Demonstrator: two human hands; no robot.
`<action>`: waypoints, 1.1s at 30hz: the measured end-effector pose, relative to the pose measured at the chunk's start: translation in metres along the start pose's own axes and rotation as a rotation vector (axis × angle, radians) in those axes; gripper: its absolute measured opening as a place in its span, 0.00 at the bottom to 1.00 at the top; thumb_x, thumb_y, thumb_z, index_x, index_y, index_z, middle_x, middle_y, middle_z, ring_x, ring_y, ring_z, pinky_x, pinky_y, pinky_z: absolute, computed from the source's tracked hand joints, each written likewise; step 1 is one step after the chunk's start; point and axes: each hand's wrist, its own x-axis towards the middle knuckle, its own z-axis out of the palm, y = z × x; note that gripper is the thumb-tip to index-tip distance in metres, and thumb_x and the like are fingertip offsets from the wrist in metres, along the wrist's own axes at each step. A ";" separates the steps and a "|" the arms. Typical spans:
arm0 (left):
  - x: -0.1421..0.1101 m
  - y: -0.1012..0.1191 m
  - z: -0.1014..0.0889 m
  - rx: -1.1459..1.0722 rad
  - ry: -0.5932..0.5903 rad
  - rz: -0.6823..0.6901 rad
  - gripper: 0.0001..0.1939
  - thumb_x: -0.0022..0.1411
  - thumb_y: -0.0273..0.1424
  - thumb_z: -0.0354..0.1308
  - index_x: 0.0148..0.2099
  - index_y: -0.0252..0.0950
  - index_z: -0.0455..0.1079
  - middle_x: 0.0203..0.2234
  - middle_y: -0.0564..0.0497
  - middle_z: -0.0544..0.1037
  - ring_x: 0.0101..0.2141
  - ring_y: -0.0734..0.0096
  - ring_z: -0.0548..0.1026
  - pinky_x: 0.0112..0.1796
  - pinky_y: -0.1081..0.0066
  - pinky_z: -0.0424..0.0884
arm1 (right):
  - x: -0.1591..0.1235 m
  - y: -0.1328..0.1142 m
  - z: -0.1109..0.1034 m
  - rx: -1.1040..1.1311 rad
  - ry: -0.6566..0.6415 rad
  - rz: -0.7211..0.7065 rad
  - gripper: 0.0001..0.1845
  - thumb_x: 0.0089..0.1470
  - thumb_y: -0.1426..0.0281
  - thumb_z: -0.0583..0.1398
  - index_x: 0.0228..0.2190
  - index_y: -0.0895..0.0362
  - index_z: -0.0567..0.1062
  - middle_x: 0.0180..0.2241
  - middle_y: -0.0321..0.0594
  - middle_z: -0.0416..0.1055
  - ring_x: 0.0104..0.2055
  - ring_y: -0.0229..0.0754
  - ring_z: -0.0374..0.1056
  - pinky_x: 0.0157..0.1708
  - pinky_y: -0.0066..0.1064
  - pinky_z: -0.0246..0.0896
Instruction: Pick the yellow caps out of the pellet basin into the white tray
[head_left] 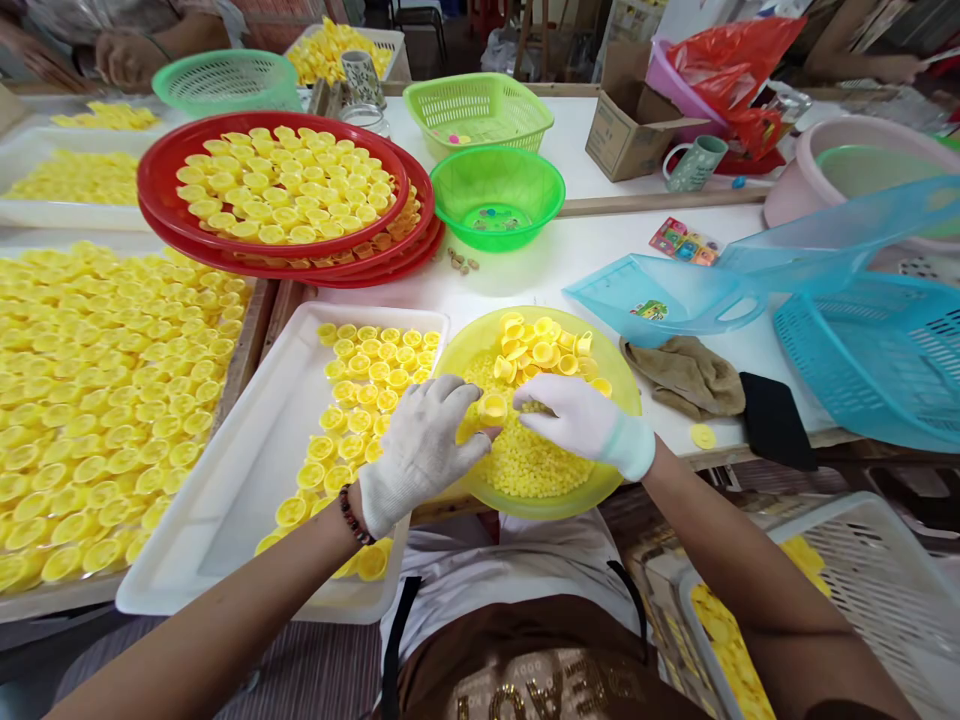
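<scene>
Both hands are gloved and kept over the yellow bowl point(615, 480). The yellow cup point(493, 408) is held at its edge between thumb and index of the left hand point(424, 445), above the small yellow beads point(536, 465). The fingers of the right hand point(581, 415) are curled narrow just beside the cup's other side; whether it is touched by them cannot be told. A heap of loose cups point(544, 345) is piled at the bowl's far side.

The white tray point(247, 430) is placed left of the bowl, cups laid in rows along its right part, some hidden under the left forearm. Farther left, a large spread of yellow cups point(97, 400) is seen. Stacked red trays point(157, 190) are set beyond the white tray, the top one filled with cups. An empty-looking green bowl point(499, 195) is placed beside them on the white counter point(525, 280); a few small brown pieces point(463, 262) are scattered nearby.

To the right, a blue scoop point(667, 295), a brown cloth point(686, 375), a black flat item point(776, 420) and a blue basket point(877, 350) are seen.
</scene>
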 end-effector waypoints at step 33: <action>0.000 0.008 0.023 -0.338 0.062 -0.036 0.12 0.63 0.37 0.62 0.46 0.39 0.70 0.42 0.48 0.80 0.43 0.62 0.77 0.46 0.61 0.72 | -0.011 -0.014 -0.001 0.581 0.243 0.184 0.07 0.58 0.65 0.62 0.36 0.54 0.79 0.29 0.33 0.74 0.23 0.32 0.66 0.25 0.27 0.65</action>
